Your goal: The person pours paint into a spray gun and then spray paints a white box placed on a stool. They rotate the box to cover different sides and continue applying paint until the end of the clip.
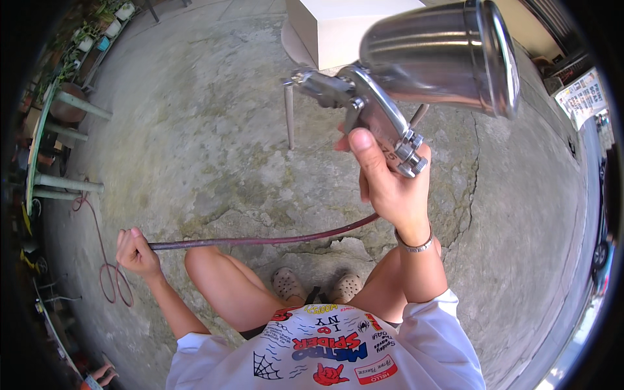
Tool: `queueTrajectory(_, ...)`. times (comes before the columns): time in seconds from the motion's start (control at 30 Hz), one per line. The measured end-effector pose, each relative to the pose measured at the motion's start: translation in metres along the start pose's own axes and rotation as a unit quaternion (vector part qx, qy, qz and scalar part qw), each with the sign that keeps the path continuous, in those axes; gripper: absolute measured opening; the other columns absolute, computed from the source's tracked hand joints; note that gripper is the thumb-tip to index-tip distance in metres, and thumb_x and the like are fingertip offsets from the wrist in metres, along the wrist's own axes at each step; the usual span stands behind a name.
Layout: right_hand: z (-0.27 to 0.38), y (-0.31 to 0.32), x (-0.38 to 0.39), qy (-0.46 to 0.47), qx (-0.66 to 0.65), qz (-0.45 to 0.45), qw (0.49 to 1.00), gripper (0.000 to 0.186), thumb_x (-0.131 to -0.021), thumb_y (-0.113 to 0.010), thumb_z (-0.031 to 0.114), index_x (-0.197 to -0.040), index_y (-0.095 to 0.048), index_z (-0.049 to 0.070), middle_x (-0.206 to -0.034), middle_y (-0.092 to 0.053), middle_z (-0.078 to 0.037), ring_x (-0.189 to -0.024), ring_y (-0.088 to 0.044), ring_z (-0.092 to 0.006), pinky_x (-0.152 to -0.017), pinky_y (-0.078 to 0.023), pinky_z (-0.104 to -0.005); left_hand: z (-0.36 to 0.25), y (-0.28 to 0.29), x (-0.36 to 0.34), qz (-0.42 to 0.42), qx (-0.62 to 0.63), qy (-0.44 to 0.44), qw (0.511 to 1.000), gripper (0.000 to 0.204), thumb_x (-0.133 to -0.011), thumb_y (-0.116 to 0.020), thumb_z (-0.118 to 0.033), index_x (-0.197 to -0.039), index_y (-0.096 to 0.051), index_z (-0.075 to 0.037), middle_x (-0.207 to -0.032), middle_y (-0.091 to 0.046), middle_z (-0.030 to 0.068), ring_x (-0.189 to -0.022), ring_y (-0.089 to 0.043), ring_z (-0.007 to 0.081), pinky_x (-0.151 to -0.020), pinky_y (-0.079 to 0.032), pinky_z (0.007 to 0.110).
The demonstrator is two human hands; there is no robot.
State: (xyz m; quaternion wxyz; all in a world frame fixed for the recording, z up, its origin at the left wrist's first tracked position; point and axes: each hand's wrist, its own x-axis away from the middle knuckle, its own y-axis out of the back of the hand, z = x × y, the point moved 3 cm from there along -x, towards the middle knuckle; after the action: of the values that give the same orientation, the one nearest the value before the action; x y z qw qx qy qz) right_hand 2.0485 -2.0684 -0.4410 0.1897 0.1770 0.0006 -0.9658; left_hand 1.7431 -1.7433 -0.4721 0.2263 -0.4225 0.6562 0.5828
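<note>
White box [339, 36] stands partly behind spray gun [429, 62]; hands [396, 195] [138, 252] grip gun (right), hose [279, 240] (left).

Floor [214, 149]: bare grey concrete, blotchy, greenish-brown stains mid-area, long jagged crack [475, 175] right of centre. Looks like an open-sided yard. Top centre: pale table [290, 44], thin metal leg [290, 120] visible. Left: green table [41, 140] on pale green legs, big brown round pot [70, 104] by it. Upper left: low rack [97, 60] with potted plants [84, 36]. Upper right: beige wall [530, 26]; below it, printed white sheet [582, 97]. Far right: road [590, 240], parked cars [600, 257]. Bright daylight, soft shadows.
</note>
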Motion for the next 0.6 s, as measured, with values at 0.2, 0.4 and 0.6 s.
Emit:
queueTrajectory(0.2, -0.008, 0.02, -0.035, 0.024, 0.152, -0.059, 0.986, 0.038, -0.097, -0.075, 0.04, -0.098, -0.077, 0.002, -0.066, -0.068, -0.001, -0.046, -0.052, -0.0034, -0.042, -0.035, -0.0231, -0.02, -0.01, -0.001, 0.021, 0.011, 0.01, 1.0, 0.039, -0.094, -0.054, 0.004, -0.059, -0.038, -0.001, -0.053, -0.035, 0.0078, -0.049, -0.027, 0.0213, -0.054, -0.021, 0.038)
queueTrajectory(0.4, -0.046, 0.112, -0.086, 0.051, 0.25, -0.209, 0.944, 0.04, -0.099, -0.071, 0.041, -0.083, -0.074, 0.004, -0.063, -0.067, -0.002, -0.045, -0.055, -0.006, -0.04, -0.038, -0.0243, -0.041, -0.032, 0.003, 0.032, 0.056, 0.013, 0.998, 0.036, -0.09, -0.058, 0.001, -0.06, -0.038, -0.001, -0.056, -0.032, 0.009, -0.051, -0.03, 0.0234, -0.053, -0.021, 0.039)
queueTrajectory(0.6, -0.067, 0.192, -0.109, 0.006, 0.251, -0.31, 0.917, 0.046, -0.098, -0.071, 0.044, -0.08, -0.074, 0.001, -0.062, -0.068, -0.004, -0.046, -0.058, -0.0097, -0.043, -0.042, -0.0279, -0.066, -0.051, 0.012, 0.067, 0.101, 0.011, 0.993, 0.035, -0.089, -0.059, -0.001, -0.061, -0.038, -0.001, -0.056, -0.032, 0.01, -0.052, -0.03, 0.0243, -0.052, -0.02, 0.039)
